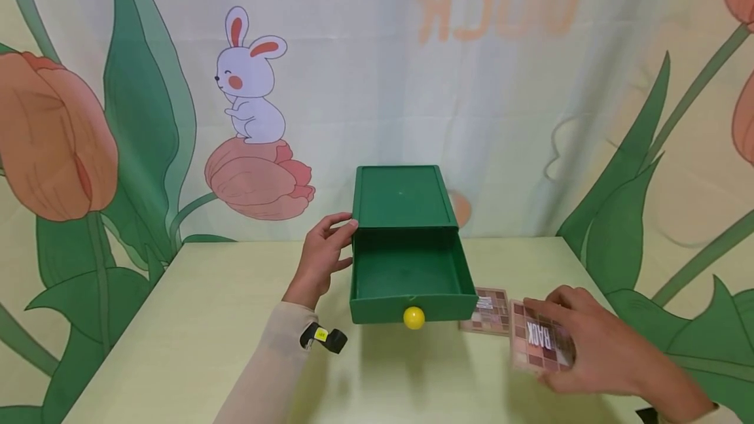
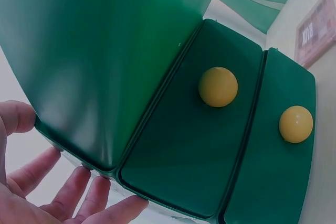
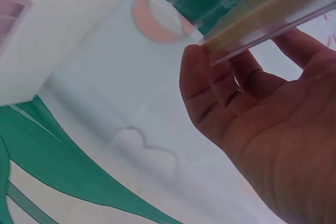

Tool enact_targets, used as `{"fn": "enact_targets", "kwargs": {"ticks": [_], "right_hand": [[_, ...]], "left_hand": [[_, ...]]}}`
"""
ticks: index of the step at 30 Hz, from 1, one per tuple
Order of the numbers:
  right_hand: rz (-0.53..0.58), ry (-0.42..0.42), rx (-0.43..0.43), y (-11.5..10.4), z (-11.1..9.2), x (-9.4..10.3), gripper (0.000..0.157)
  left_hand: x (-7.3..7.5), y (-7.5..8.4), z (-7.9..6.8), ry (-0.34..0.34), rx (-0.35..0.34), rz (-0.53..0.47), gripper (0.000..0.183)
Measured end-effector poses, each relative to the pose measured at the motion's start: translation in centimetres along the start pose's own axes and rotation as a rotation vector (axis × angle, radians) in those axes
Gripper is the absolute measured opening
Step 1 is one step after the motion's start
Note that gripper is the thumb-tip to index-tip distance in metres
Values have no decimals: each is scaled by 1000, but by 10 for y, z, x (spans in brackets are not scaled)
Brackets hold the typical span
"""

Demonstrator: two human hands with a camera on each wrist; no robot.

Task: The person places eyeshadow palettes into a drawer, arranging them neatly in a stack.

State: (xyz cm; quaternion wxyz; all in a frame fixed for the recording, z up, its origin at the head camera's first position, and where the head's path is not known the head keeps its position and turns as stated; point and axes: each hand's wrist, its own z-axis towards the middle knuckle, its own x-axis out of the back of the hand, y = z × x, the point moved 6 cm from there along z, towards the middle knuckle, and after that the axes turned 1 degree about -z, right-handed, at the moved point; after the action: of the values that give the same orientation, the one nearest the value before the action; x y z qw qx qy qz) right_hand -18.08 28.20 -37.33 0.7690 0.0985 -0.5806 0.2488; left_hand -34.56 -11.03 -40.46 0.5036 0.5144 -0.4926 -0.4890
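A green drawer cabinet (image 1: 406, 195) stands on the table, its top drawer (image 1: 406, 273) pulled far out and bare inside. My left hand (image 1: 324, 250) touches the cabinet's left side, thumb by the top edge; in the left wrist view its fingers lie extended along that side. To the right of the drawer, my right hand (image 1: 595, 339) pinches a clear-cased eyeshadow palette (image 1: 536, 339) by its edges, held above the table. Seen from the right wrist, the palette (image 3: 268, 17) is nearly edge-on between thumb and fingers.
Another eyeshadow palette (image 1: 491, 316) lies on the pale table (image 1: 235, 345), partly behind the drawer's right front corner. A yellow knob (image 1: 414, 318) sticks out from the drawer. Two lower drawers (image 2: 184, 140) are pushed in. A printed curtain (image 1: 365, 84) hangs behind.
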Motion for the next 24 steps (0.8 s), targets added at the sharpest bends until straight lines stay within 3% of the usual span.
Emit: {"fn": "enact_targets", "kwargs": {"ticks": [9, 24], "right_hand": [[12, 56, 89, -12, 15, 26, 89], [-34, -50, 64, -31, 61, 60, 90]], "left_hand": [[1, -1, 0, -8, 13, 11, 49], [1, 2, 0, -12, 19, 8, 48]]}}
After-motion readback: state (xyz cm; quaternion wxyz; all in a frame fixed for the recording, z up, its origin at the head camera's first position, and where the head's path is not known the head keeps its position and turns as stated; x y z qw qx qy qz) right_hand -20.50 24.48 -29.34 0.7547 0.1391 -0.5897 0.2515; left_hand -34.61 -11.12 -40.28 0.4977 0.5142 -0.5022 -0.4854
